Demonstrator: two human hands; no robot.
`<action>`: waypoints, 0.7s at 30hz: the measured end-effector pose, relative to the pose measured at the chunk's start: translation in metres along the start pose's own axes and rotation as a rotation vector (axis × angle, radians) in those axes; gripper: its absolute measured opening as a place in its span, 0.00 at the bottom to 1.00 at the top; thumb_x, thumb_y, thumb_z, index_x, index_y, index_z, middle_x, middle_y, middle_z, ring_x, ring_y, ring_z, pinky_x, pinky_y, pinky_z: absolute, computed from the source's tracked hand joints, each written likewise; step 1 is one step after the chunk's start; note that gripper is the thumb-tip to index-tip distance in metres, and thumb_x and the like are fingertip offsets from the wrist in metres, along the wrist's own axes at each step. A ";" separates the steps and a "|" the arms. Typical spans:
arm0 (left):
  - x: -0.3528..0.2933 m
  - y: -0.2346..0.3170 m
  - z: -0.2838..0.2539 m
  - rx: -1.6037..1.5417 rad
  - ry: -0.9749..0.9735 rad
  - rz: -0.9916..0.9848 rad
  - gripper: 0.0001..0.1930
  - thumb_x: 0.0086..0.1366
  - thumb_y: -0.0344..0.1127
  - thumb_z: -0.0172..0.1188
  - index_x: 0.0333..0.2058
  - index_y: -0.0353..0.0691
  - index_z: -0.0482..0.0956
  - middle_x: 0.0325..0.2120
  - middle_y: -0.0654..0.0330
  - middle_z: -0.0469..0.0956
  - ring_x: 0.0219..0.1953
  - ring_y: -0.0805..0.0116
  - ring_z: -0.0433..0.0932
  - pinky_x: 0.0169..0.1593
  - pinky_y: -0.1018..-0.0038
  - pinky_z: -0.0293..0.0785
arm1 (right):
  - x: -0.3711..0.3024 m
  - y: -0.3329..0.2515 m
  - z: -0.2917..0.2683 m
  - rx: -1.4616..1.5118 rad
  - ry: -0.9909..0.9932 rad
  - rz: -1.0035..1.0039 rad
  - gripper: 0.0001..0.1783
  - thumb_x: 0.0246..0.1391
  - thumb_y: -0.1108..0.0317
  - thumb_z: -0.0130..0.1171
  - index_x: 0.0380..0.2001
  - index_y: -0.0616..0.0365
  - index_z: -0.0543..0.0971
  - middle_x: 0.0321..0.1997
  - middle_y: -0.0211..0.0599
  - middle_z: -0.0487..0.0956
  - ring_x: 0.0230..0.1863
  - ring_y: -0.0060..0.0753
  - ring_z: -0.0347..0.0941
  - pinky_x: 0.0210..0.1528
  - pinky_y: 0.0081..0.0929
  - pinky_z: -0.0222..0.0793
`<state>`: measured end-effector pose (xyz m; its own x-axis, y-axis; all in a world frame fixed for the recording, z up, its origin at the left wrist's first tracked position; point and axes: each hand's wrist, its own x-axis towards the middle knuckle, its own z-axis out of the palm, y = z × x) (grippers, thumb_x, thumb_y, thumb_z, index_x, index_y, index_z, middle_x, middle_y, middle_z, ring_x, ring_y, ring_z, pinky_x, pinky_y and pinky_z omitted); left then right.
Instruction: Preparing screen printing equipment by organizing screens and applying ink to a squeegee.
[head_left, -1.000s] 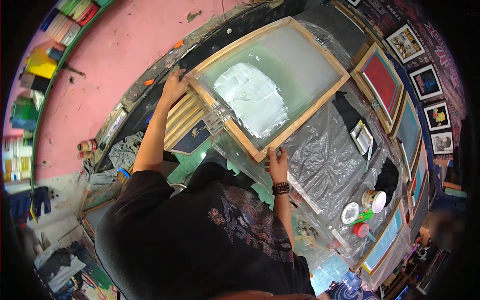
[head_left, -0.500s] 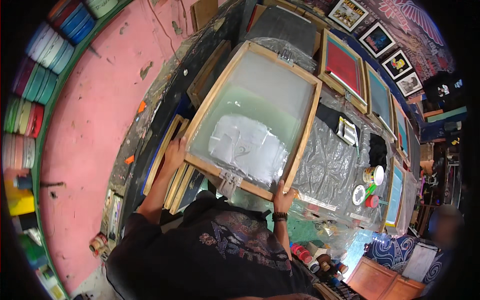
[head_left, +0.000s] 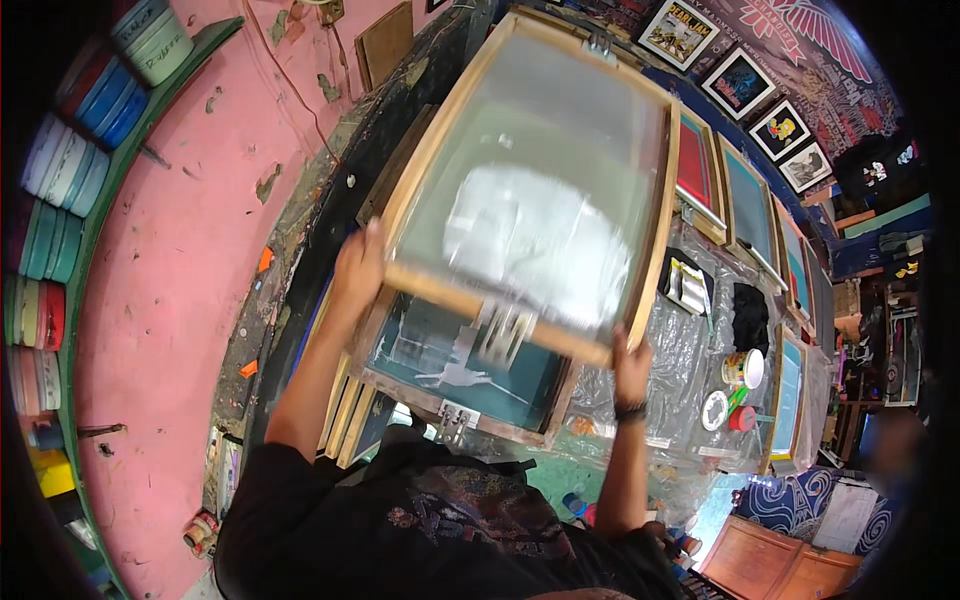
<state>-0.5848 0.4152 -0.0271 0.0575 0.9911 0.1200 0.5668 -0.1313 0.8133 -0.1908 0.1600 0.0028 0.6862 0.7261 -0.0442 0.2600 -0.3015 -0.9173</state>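
A large wooden screen-printing frame (head_left: 675, 190) is lifted and tilted in front of me. White ink (head_left: 520, 235) lies spread over the nearer half of its grey-green mesh. My left hand (head_left: 358, 275) grips its near left corner, and my right hand (head_left: 630, 370) grips the near right corner, fingers closed on the wood. Between them, a metal hinge bracket (head_left: 507, 335) sticks out from the near rail, slightly blurred. Below, partly covered by the lifted frame, is a second screen frame (head_left: 480, 415) with dark teal mesh and pale smears. Another metal bracket (head_left: 455, 420) sits on its near rail.
On the right a plastic-covered table (head_left: 650, 410) carries a white tub (head_left: 743, 368), a roll of tape (head_left: 715, 410) and a black cloth (head_left: 750, 315). More screens (head_left: 750, 215) line the far side. Paint tubs (head_left: 125, 105) fill shelves on the left. A person (head_left: 893, 450) is at far right.
Both hands have raised the white-inked frame up and away from me, slightly to the right. The dark teal screen beneath it has come into view.
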 end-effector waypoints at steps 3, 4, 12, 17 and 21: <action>0.122 0.076 0.051 -0.020 -0.160 -0.120 0.46 0.71 0.70 0.33 0.38 0.25 0.82 0.39 0.28 0.78 0.52 0.34 0.77 0.56 0.53 0.70 | 0.146 -0.013 -0.014 -0.190 0.139 -0.100 0.26 0.57 0.52 0.66 0.39 0.71 0.80 0.35 0.43 0.83 0.37 0.30 0.77 0.41 0.32 0.73; 0.160 0.088 0.064 0.049 -0.112 -0.121 0.47 0.69 0.72 0.35 0.39 0.25 0.81 0.41 0.27 0.78 0.53 0.33 0.76 0.57 0.53 0.69 | 0.185 -0.044 -0.001 -0.150 0.083 -0.025 0.29 0.54 0.49 0.68 0.39 0.71 0.81 0.36 0.46 0.83 0.38 0.34 0.77 0.44 0.35 0.73; 0.332 0.137 0.191 -0.730 -0.086 -0.155 0.28 0.70 0.55 0.51 0.59 0.41 0.72 0.58 0.51 0.69 0.60 0.54 0.65 0.60 0.52 0.64 | 0.503 -0.034 0.044 -0.154 0.148 0.087 0.37 0.46 0.45 0.72 0.45 0.72 0.81 0.40 0.45 0.82 0.36 0.38 0.80 0.37 0.37 0.75; 0.385 0.117 0.238 -0.751 -0.051 -0.230 0.37 0.66 0.64 0.52 0.63 0.40 0.66 0.60 0.50 0.67 0.60 0.51 0.65 0.62 0.53 0.62 | 0.548 -0.017 0.085 -0.287 0.071 0.224 0.48 0.45 0.32 0.64 0.51 0.72 0.79 0.54 0.60 0.80 0.57 0.53 0.76 0.58 0.40 0.70; 0.389 0.095 0.269 -0.682 -0.089 -0.250 0.43 0.66 0.70 0.45 0.68 0.42 0.61 0.65 0.49 0.65 0.63 0.52 0.63 0.60 0.52 0.63 | 0.566 0.001 0.105 -0.335 0.093 0.237 0.50 0.45 0.32 0.64 0.55 0.69 0.77 0.61 0.58 0.76 0.63 0.53 0.72 0.64 0.41 0.66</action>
<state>-0.2870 0.7940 -0.0564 0.0765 0.9873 -0.1392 -0.0644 0.1442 0.9875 0.1269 0.6352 -0.0649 0.8078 0.5586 -0.1885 0.2839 -0.6488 -0.7060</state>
